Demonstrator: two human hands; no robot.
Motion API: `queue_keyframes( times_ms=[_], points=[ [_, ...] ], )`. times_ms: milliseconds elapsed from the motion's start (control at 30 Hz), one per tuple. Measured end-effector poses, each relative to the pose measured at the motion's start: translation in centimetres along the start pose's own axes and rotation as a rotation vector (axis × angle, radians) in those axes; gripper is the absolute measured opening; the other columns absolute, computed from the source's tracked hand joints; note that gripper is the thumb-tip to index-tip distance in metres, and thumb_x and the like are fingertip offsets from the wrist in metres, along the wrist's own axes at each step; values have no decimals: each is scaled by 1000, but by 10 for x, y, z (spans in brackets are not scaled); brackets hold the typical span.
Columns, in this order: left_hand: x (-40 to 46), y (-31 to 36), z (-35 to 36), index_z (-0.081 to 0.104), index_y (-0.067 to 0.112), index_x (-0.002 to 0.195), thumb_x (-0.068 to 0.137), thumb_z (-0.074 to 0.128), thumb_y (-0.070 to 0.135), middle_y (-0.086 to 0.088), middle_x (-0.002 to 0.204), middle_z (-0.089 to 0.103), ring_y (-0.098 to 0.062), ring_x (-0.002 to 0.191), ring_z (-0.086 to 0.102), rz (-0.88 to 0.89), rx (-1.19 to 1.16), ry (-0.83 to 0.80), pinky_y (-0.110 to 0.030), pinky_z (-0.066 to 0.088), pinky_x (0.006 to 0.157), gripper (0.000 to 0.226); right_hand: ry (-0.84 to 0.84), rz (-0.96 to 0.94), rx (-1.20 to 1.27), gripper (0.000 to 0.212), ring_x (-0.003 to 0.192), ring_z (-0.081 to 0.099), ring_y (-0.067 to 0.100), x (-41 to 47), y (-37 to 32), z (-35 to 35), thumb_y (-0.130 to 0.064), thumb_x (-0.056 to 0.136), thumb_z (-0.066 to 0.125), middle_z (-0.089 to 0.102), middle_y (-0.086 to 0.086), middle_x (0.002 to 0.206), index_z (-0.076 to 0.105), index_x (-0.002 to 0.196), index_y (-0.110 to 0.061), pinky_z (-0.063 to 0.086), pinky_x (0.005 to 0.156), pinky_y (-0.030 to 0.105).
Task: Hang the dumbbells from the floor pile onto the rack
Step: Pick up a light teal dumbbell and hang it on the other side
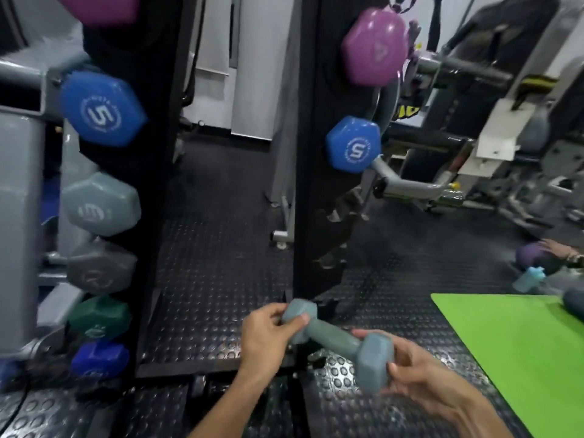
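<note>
Both of my hands hold one grey-blue dumbbell (336, 338) low in front of the black rack (313, 191). My left hand (268, 338) grips its far head, and my right hand (420, 374) cups its near head. The right upright carries a purple dumbbell (376, 47) and a blue one marked 5 (354, 145), with bare hooks below them. Down the left upright (139, 184) hang several dumbbells: blue marked 5 (101, 109), grey-blue (99, 205), grey (101, 268), green (99, 317) and dark blue (99, 358).
A green mat (518, 352) lies on the studded rubber floor at the right, with a dark dumbbell head (573, 303) on its far edge. More dumbbells, purple (534, 254) and light blue (529, 278), lie beyond it. Grey gym machines (505, 137) stand at the right and far left.
</note>
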State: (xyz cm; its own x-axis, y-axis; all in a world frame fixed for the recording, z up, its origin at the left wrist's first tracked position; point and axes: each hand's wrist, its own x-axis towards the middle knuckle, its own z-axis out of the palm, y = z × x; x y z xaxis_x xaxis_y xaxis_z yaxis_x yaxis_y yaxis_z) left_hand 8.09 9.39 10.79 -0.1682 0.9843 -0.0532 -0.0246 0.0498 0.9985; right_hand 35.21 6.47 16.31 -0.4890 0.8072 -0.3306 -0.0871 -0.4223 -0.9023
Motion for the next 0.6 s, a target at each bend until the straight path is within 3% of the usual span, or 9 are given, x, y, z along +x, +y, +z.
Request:
queue_keyframes(
  times_ms=[67,167,300,400,533,600],
  points=[
    [1,29,13,78,23,100,80,89,18,9,86,81,-7,80,78,46,-41,-51,-23,62,71,24,52,-81,-115,76,97,66,33,-20,-19,5,-10,57,99,66,24,118,66,125,-5,62,72,41],
    [9,65,31,75,21,116,83,87,19,7,102,80,-4,94,76,134,-81,-149,-22,61,82,35,204,-269,-273,75,85,59,25,-41,-39,16,-22,46,102,64,23,101,69,112,-6,50,64,24],
    [14,98,48,68,24,132,94,76,32,12,119,75,2,112,69,225,-127,-211,-24,56,99,40,278,-463,-284,62,80,59,23,-55,-57,28,-12,45,90,66,22,95,72,105,-11,48,61,22],
    [13,114,54,73,25,122,100,68,30,11,114,77,-1,111,70,238,-233,-97,-29,56,100,24,336,-545,-253,56,76,61,20,-56,-67,40,-6,48,91,68,21,90,74,100,-17,51,62,20],
    [20,132,44,73,17,111,105,59,21,2,108,75,-4,99,73,237,-447,188,-33,59,95,16,429,-642,-292,70,72,61,15,-49,-87,54,-34,39,103,70,15,85,73,101,-21,51,60,17],
    [27,138,38,70,25,117,106,56,26,8,119,70,0,106,68,264,-426,222,-28,54,99,17,459,-673,-289,62,73,61,15,-42,-100,58,-18,46,98,70,13,85,72,102,-21,52,60,17]
  ],
)
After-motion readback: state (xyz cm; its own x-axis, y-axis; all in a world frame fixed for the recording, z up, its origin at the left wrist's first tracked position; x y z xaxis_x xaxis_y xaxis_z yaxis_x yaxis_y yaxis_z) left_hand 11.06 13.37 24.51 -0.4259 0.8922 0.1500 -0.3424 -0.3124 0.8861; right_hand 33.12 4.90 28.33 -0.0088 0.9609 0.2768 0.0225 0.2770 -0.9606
